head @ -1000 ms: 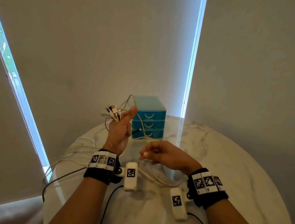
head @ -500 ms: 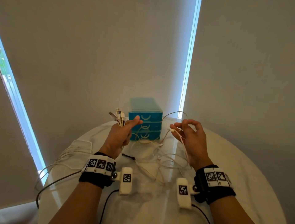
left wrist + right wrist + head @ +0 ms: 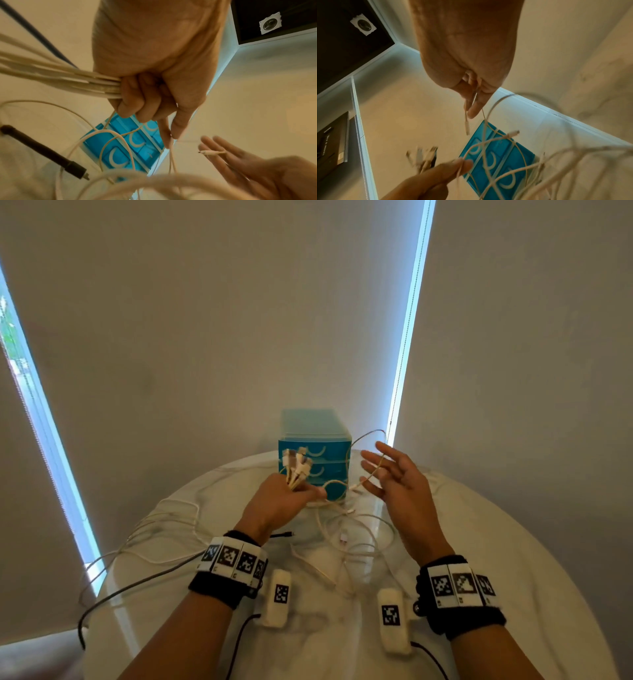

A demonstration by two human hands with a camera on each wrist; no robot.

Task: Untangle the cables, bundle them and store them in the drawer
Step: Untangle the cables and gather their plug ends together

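Note:
My left hand grips a bunch of white cables in its fist, and their plugs stick up in front of the blue drawer unit. Its thumb and forefinger also pinch one more thin cable. My right hand is raised to the right of the drawers. It pinches a thin white cable near the plug, with its other fingers spread. All three drawers are closed. Loose white cables lie tangled on the table between my hands.
The round marble table stands against a wall, with the drawer unit at its far edge. A black cable plug lies near my left wrist. Several cables trail off the table's left edge.
My left hand has moved right with its bunch, in front of the drawers and closer to my right hand. My right hand's fingers have spread out while keeping hold of the cable.

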